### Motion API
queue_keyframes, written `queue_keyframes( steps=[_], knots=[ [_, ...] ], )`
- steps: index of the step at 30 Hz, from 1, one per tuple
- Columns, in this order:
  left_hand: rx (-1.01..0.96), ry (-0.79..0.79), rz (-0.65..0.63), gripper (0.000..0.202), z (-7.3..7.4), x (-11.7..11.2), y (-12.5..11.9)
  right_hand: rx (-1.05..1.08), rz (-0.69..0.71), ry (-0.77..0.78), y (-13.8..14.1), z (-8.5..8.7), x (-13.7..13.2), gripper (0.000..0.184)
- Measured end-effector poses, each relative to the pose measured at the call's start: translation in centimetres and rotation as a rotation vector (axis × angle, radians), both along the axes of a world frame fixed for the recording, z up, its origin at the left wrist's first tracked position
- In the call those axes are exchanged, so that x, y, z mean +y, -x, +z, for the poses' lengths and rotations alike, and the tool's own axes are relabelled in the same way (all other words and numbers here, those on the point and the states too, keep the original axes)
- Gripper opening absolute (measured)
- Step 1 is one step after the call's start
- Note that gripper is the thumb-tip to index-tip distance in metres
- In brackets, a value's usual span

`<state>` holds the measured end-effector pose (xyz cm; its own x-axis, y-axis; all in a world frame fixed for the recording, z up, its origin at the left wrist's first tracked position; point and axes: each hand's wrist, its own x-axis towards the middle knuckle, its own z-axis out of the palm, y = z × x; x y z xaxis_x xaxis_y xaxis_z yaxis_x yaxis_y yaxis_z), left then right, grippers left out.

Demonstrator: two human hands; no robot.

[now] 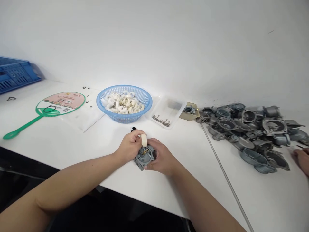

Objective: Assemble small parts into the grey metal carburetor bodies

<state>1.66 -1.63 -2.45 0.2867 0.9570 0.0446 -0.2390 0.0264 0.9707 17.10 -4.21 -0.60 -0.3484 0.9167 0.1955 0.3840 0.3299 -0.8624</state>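
Note:
My left hand (130,146) pinches a cream-coloured carburetor float (144,140) between thumb and fingers. The float is held right over a grey metal carburetor body (145,157), whose open face with small brass fittings is turned up. Around the right side of the body my right hand (163,157) is wrapped, keeping it just above or on the white table; I cannot tell which. A black round piece (133,129) shows just beyond my left hand. Behind my hands stands a blue plastic basket (101,108) full of white and cream floats.
A clear tray (169,108) with thin metal pins leans by a tan box (189,115). Metal carburetor parts (251,129) are heaped at right, near another person's hand (303,159). At left lie a green-handled fan (60,103) and a blue crate (19,74).

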Motion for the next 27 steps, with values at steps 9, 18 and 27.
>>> queue_keyframes(
  steps=[9,18,27],
  knots=[
    [0.134,-0.098,0.067,0.011,-0.6,-0.1,0.0,0.014,0.014,-0.076,-1.3,-0.1,0.1,0.048],
    [0.351,-0.348,0.21,0.01,-0.7,-0.4,1.2,0.014,0.119,-0.105,-2.2,-0.2,-0.1,0.054],
    [0.519,-0.813,0.505,0.007,0.7,-1.4,2.2,0.145,-0.179,-0.364,-2.6,0.1,-1.2,0.034]
  ],
)
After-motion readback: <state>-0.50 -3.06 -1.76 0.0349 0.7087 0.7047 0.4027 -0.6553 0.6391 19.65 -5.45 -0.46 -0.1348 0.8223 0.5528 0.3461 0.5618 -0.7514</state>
